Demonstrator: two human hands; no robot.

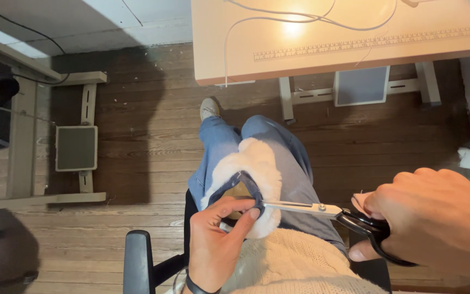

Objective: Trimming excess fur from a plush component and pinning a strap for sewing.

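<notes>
Trimming is the step in hand: the left hand (216,239) pinches the dark denim edge of a white fleecy piece (257,169) over the lap, while the right hand (436,212), fingers closed through black handles, holds steel scissors (322,209), blade tips at that edge; steady, small snips seem called for.

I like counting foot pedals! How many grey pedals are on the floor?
2: one grey pedal under the table frame at left, one grey pedal under the lit sewing table ahead. Others may be hidden.

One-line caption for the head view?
Seated person's left hand pinches a fleece-lined denim piece while right hand brings scissors to its edge.
</notes>
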